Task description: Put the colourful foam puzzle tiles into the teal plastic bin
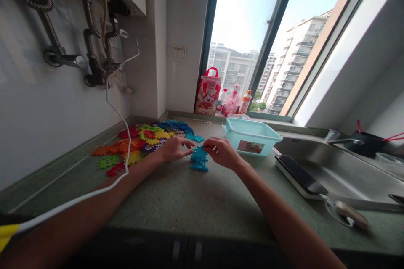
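Note:
A small upright stack of blue toothed plastic pieces (199,159), like toy gears, stands on the counter between my hands. My right hand (222,152) pinches the upper right edge of the top blue piece between thumb and fingers. On the other side, my left hand (176,149) is at the left edge of that piece, thumb and forefinger apart with a gap between them; whether the tips touch it is hard to tell. Just behind lie loose light-blue gear pieces (195,138). A heap of toothed pieces in red, orange, green, yellow, purple and blue (135,145) spreads beyond my left forearm.
A turquoise plastic tub (252,132) stands behind my right hand. A white cable (128,134) hangs across my left arm. To the right are a phone (301,174) and a steel sink (334,168). Bottles (232,103) and a red bag (208,94) line the windowsill.

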Demonstrator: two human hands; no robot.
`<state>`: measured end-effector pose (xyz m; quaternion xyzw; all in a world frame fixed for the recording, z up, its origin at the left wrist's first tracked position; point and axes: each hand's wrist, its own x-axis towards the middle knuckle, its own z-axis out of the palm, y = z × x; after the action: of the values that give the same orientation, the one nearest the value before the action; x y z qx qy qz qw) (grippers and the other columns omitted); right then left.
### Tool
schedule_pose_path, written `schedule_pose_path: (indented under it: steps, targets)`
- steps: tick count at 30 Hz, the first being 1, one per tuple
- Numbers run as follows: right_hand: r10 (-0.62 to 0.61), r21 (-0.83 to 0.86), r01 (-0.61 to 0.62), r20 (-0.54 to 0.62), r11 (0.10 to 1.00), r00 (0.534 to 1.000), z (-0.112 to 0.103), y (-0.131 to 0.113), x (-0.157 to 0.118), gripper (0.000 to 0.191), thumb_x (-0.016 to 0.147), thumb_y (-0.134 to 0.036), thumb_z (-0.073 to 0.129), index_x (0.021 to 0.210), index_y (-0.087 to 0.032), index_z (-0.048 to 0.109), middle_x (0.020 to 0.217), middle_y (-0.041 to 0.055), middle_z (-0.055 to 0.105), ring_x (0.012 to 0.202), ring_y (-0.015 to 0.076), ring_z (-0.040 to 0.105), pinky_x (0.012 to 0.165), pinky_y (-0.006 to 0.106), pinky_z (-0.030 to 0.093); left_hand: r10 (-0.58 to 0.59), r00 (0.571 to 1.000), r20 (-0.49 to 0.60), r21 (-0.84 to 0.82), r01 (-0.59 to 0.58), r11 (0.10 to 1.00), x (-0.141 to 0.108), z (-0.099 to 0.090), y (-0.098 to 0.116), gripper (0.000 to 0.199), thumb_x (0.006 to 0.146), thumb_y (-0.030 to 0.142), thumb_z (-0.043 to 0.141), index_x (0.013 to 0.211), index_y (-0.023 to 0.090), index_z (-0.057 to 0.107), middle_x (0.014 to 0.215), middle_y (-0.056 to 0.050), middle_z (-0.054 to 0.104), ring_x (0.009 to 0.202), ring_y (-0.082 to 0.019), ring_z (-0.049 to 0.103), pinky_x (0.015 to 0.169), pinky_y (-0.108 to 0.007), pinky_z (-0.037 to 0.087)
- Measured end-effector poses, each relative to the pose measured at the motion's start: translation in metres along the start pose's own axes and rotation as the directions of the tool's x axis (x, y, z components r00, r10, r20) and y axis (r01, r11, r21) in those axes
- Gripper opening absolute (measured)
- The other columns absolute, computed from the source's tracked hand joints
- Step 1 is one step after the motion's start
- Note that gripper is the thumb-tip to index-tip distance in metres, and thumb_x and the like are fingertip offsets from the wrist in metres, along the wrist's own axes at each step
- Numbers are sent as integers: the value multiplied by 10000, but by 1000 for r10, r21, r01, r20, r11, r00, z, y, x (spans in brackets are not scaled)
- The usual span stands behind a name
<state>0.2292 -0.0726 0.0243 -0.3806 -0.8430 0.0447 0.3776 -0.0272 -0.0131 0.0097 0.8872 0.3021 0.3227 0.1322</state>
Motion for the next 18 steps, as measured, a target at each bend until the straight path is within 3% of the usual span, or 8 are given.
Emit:
schedule_pose_path:
  steps: [7,11,18]
  targets:
    - [7,-77,1,108,997,994,2,3,-1,118,918,-110,710,930,-211,771,877,15,716,674,98,654,672,206,493,-29,999,23,-22,29,999,1,9,2,151,875,355,750,905,248,852,879,-15,819,844,-195,705,848,-300,506]
    - [5,-81,4,110,997,994,0,7,-1,104,932,-131,715,952,-210,779,896,21,722,683,98,663,683,208,498,-51,999,-2,-66,51,997,2,10,5,189,893,393,732,890,249,854,900,-12,830,848,-200,710,904,-320,506]
    - [36,-106,-18,163,994,986,4,11,-2,70,937,-169,736,972,-220,769,924,19,734,706,113,694,693,220,516,-57,997,43,-25,58,998,2,14,3,216,900,422,717,905,264,864,890,-15,830,873,-222,700,832,-320,501]
